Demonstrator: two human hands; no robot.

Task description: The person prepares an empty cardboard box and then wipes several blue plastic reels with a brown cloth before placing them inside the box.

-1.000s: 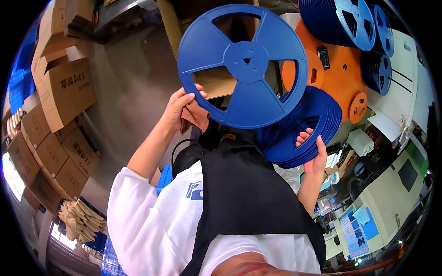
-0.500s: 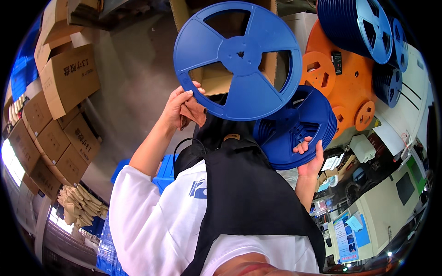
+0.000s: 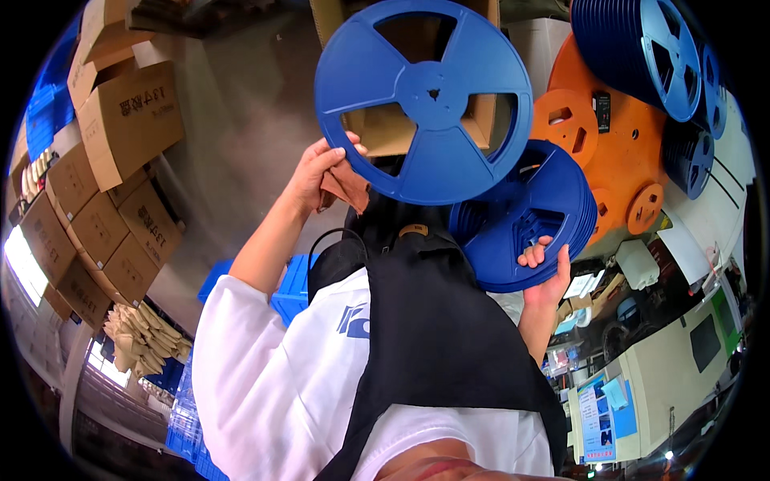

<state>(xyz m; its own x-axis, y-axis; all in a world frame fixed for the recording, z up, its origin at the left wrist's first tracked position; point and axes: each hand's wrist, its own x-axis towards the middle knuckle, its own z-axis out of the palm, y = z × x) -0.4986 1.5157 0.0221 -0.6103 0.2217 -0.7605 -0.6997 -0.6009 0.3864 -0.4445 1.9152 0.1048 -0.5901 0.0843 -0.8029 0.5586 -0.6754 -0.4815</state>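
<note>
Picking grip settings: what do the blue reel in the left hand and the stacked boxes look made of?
Blue reel: likely moulded rigid plastic, matte with a slight sheen; uniform colour, thin spokes and clean cut-out windows suggest it. Left hand grips its rim. Boxes: brown corrugated cardboard by the look, dull finish, folded flaps and creased edges.

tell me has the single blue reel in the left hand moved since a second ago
Cannot tell. The single blue reel sits a little higher in the picture, but the cardboard boxes and orange reel shifted too, so the head camera moved.

Single head fisheye, looking down, close over torso.
</note>
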